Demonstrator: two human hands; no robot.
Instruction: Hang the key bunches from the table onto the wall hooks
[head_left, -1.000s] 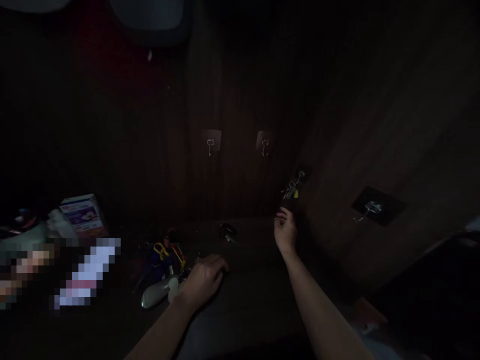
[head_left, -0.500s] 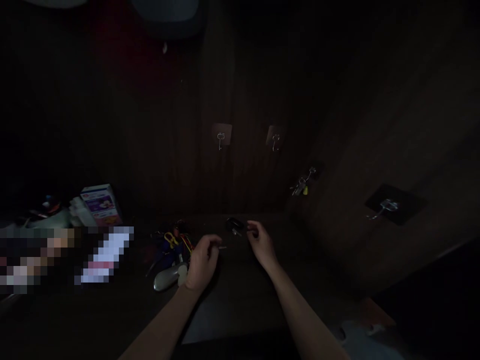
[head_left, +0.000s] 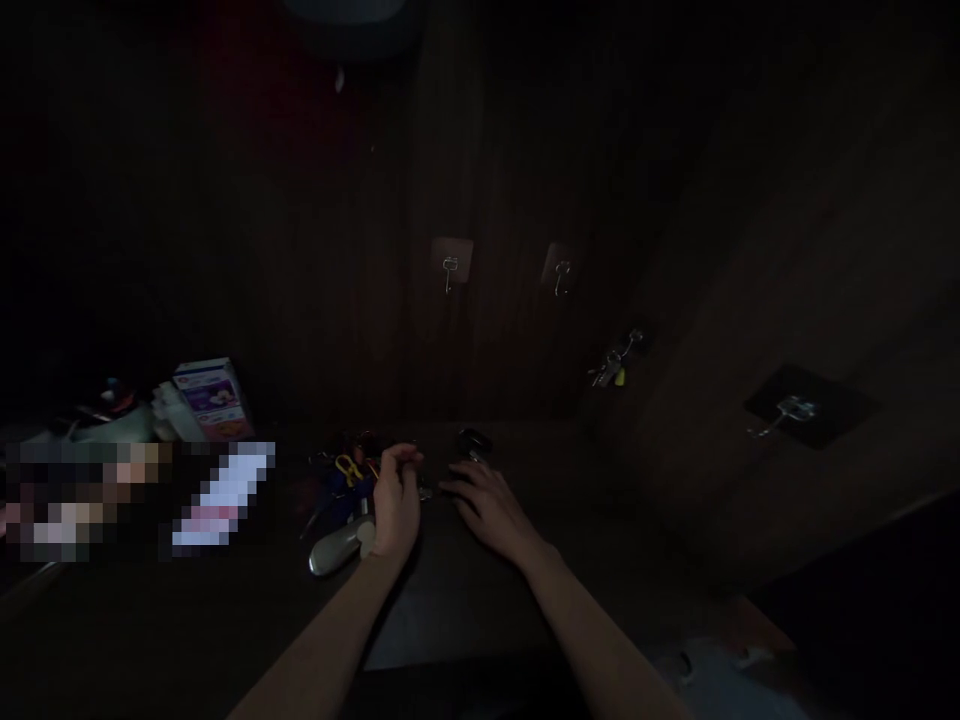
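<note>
My left hand (head_left: 397,505) rests on the dark wooden shelf with its fingers loosely curved and thumb apart. Left of it and partly behind it lies a tangled pile of coloured cords and small items (head_left: 349,485), with a yellow loop and blue parts. Below the pile is a smooth grey-white handheld object (head_left: 335,549). Just right of the left thumb shows a small metallic piece (head_left: 426,494), possibly a key. My right hand (head_left: 491,508) reaches in palm down with fingers stretched toward that piece. Beyond its fingertips lies a black item with metal parts (head_left: 474,440).
Two metal hooks (head_left: 450,268) are on the back panel. On the right wall, keys (head_left: 611,372) with a yellow tag hang from one hook, and another hook (head_left: 795,408) sits nearer. Boxes (head_left: 214,398) and blurred items stand at the left. The scene is very dark.
My right hand has moved left and down, turning palm down with its fingers spread. The left hand has shifted slightly left, toward the pile. The view has shifted a little.
</note>
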